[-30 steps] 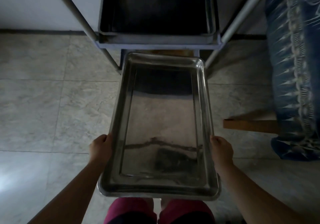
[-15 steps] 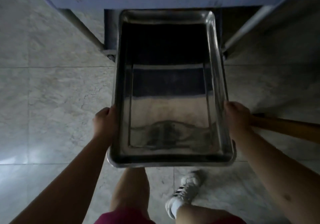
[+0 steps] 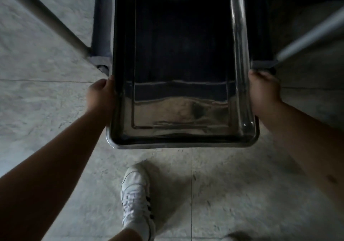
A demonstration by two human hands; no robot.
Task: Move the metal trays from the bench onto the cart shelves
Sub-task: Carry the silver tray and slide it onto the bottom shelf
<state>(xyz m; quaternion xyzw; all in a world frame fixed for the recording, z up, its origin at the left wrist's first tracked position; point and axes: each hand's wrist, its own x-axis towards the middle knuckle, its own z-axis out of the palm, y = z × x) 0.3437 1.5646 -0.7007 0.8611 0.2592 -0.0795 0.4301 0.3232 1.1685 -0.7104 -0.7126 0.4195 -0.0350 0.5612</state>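
A shiny rectangular metal tray (image 3: 182,114) fills the upper middle of the head view. Its far half reaches in over the cart's low shelf (image 3: 101,36), between the cart's posts, and looks dark there. My left hand (image 3: 101,93) grips the tray's left rim near the front corner. My right hand (image 3: 264,93) grips the right rim opposite it. The tray's near end still juts out over the floor. Whether the tray's far end rests on the shelf is hidden.
A slanted cart post (image 3: 46,19) runs down at the left and another post (image 3: 309,36) at the right, both close to the tray's sides. Grey tiled floor (image 3: 232,194) lies below, with my white shoe (image 3: 136,201) under the tray's near edge.
The tray has gone forward and down, from in front of the cart to in between the posts over the low shelf. Both hands kept their hold and I have stepped closer.
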